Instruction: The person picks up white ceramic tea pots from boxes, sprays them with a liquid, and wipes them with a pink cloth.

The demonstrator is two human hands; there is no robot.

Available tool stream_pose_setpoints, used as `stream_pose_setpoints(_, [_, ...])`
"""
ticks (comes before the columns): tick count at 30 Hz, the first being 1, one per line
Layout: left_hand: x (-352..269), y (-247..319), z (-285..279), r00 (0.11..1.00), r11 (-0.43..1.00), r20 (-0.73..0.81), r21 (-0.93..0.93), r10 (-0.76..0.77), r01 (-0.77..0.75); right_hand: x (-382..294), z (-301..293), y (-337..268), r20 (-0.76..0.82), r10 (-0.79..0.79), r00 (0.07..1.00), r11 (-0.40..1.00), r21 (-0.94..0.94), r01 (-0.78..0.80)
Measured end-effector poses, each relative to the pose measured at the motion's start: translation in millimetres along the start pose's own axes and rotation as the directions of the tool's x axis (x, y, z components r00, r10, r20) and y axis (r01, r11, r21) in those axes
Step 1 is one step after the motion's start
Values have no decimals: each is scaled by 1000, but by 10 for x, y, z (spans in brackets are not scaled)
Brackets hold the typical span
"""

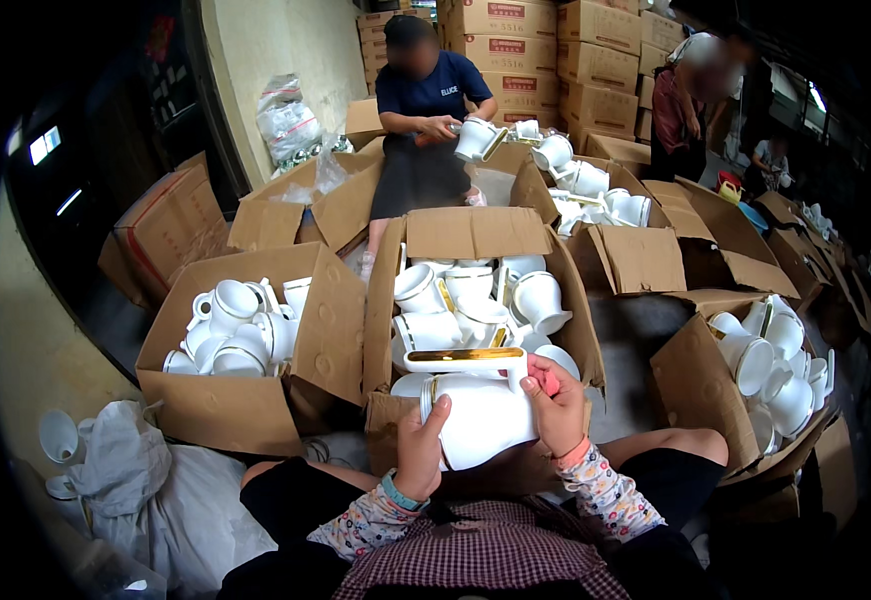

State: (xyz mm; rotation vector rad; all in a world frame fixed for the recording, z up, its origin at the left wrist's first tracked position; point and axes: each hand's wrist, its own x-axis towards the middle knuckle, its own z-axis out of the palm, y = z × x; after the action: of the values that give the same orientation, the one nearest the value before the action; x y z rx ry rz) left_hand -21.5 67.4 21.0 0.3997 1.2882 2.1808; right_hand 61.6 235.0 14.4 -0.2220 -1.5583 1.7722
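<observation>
Above my lap, a white jug [484, 416] lies on its side between my two hands. Its white handle [465, 360] faces up and carries a shiny gold strip. My left hand [422, 446] grips the jug's left end, thumb on top. At the other end my right hand [558, 409] holds the jug near the base of the handle. A small pink piece [550, 382], its material unclear, shows at the right fingers. Right in front stands an open cardboard box [473, 234] filled with similar white jugs [537, 300] trimmed in gold.
Open boxes of white jugs stand at left [210, 405] and right [694, 390]. White plastic sacks [203, 495] lie at lower left. Opposite sits a person [435, 97] holding another jug [477, 140]. Stacked cartons [510, 56] rise behind. Another person [683, 105] stands at back right.
</observation>
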Motion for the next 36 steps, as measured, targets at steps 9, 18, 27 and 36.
stream_pose_setpoints(9, [55,-19,-41,987,972,100,-187,-127,144,-536,196,74,409,-214,887,702,-568,431])
stream_pose_setpoints(18, [-256,-233,-28,870,770,440,467,224,-434,-41,316,-169,483,-194,854,741,-498,450])
stream_pose_setpoints(27, [30,-16,18,889,836,248,313,385,-450,-377,547,-210,434,-313,845,770,-405,493])
stream_pose_setpoints(36, [136,224,115,956,956,80,63,283,-288,-381,657,-92,402,-309,862,815,-355,458])
